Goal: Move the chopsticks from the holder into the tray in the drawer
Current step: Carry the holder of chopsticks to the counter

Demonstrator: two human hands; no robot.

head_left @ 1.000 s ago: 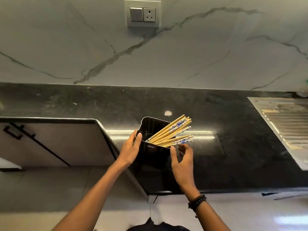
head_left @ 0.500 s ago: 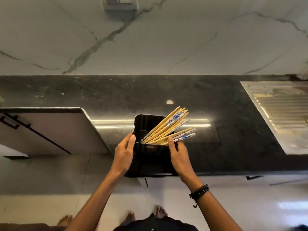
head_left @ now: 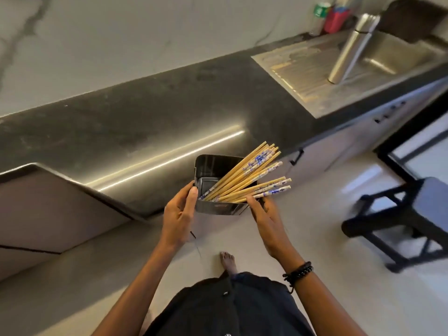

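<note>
We see the pale bamboo chopsticks [head_left: 242, 176] with blue-and-white patterned tops, all standing as one loose bundle inside the glossy black rectangular holder [head_left: 218, 209]. They lean to the right, with their decorated ends fanned out past the rim. None has come out yet.

Our left hand [head_left: 179, 214] grips the holder's left side, thumb hooked on the rim and fingers wrapped round the wall. Our right hand [head_left: 266, 219] clasps the right corner, thumb laid along the near edge just under the lowest sticks. Its other fingers curl round the far side, where we cannot see their tips.

A second ago the holder sat on the dark polished stone countertop [head_left: 145, 112] with both hands closing on it. Now it looks to be lifted clear of the counter's front edge and carried over the pale floor. Our view has swung right, bringing in the stainless steel sink [head_left: 315, 73] with its drainboard, a steel flask [head_left: 349, 49] and a black stool [head_left: 409, 214].

We judge that the whole holder is being carried towards the drawer, not emptied where it stood. No drawer or tray shows yet, so the transfer itself is not begun. The leaning sticks could slide out if the holder tips further right.
</note>
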